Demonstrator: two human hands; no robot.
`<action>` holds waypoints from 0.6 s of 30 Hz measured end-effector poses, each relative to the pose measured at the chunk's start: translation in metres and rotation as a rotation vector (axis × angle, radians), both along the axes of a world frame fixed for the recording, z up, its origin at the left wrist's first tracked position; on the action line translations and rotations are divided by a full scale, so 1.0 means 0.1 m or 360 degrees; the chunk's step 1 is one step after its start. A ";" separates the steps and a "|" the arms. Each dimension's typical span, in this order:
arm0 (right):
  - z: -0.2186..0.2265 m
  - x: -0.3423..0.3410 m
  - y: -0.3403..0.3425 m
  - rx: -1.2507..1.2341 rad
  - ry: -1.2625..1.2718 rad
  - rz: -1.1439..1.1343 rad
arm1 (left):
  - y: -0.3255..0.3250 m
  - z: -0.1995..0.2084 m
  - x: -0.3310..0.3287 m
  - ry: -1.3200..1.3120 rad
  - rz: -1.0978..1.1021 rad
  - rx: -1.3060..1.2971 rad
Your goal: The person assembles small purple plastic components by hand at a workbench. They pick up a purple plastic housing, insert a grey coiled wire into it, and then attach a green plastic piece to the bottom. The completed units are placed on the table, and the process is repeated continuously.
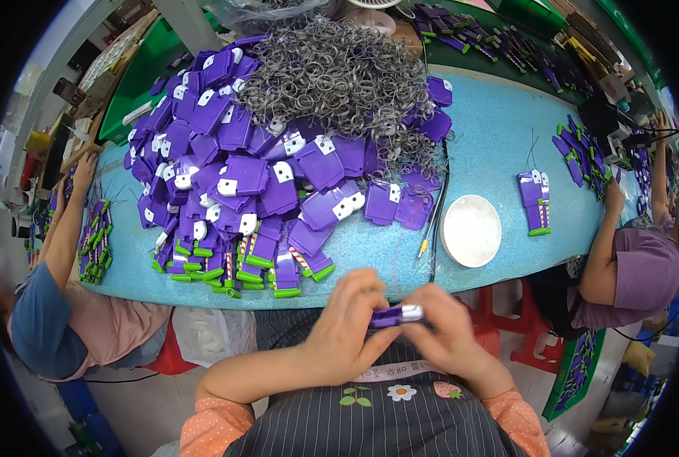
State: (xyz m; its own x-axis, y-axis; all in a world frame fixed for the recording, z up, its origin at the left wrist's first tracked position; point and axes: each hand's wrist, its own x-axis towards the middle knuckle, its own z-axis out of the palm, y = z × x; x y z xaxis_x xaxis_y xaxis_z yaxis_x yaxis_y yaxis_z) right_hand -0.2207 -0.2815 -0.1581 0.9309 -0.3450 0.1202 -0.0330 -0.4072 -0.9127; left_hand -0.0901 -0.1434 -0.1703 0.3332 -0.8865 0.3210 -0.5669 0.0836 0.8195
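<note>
Both my hands are raised just off the near edge of the table, in front of my apron. My left hand (349, 324) pinches the purple end of a small purple plastic casing (387, 317) with a white tip. On the white end, my right hand (442, 329) has its fingers closed, slightly blurred by motion. The casing is seen edge-on, so its face is hidden. Beyond my hands lies a big heap of purple casings (244, 177) with white corners. Purple pieces with green ends (285, 276) lie at the heap's near side.
A tangled pile of grey wire loops (339, 76) covers the heap's back. A round white dish (470, 231) and a black cable (433, 236) are to the right, with purple-and-green pieces (535, 202) farther right. Co-workers sit at left (65, 297) and right (632, 266).
</note>
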 end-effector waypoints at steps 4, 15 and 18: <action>0.20 -0.16 -0.76 0.0281 -0.0500 -0.1052 | -0.20 0.00 0.42 -0.0818 0.0555 0.0348; -0.51 -0.38 -2.10 -0.1786 0.0411 -0.1587 | -0.21 0.07 0.68 -0.0679 0.0615 0.0075; -0.34 -0.29 -1.73 -0.1382 0.0131 -0.1470 | 0.00 0.10 0.37 0.1289 0.0282 -0.0047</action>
